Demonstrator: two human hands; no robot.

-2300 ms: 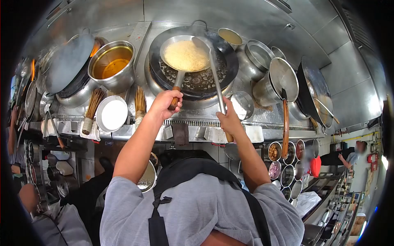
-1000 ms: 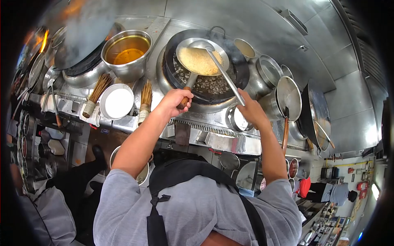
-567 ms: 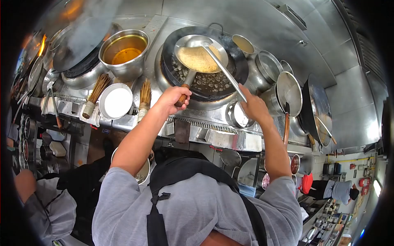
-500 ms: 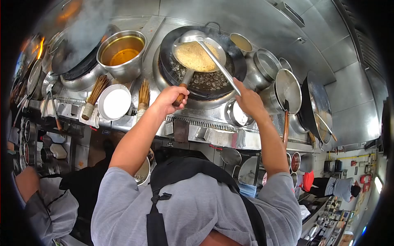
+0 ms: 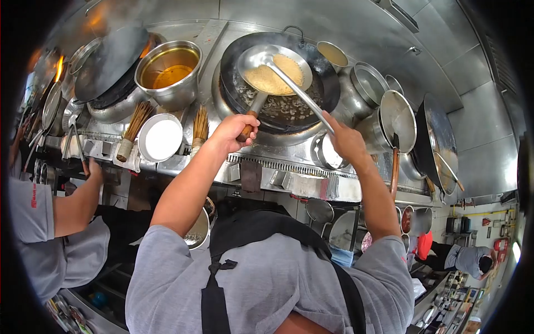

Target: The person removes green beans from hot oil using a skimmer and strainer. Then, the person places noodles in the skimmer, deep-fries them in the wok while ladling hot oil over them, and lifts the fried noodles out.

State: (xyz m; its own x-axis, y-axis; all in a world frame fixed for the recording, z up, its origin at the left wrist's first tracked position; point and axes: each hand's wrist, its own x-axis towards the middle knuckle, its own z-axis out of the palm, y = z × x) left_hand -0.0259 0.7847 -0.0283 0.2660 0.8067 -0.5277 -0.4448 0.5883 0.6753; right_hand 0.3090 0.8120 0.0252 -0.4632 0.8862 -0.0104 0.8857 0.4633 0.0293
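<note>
My left hand (image 5: 236, 133) is closed around the wooden handle of a strainer (image 5: 257, 103), which is held over a black wok (image 5: 327, 83). Pale yellow, crumbly food (image 5: 286, 67) fills the strainer. My right hand (image 5: 346, 143) grips the long metal handle of a ladle (image 5: 300, 92); its bowl lies over the left part of the strainer, at the food. Below, dark bubbling liquid with small pieces (image 5: 283, 108) shows in the wok. What exactly the food is, I cannot tell.
Left of the wok stand a steel pot of amber liquid (image 5: 167, 76), a white-filled bowl (image 5: 160, 139) and two bamboo brushes (image 5: 200, 122). Pots (image 5: 370, 83), a strainer (image 5: 397, 119) and another wok (image 5: 442, 139) are at right. A co-worker's arm (image 5: 80, 206) reaches in at left beside a smoking wok (image 5: 111, 69).
The ladle bowl has moved lower and left over the strainer, and the food lies more to the right. The co-worker at left has brought an arm up to the counter.
</note>
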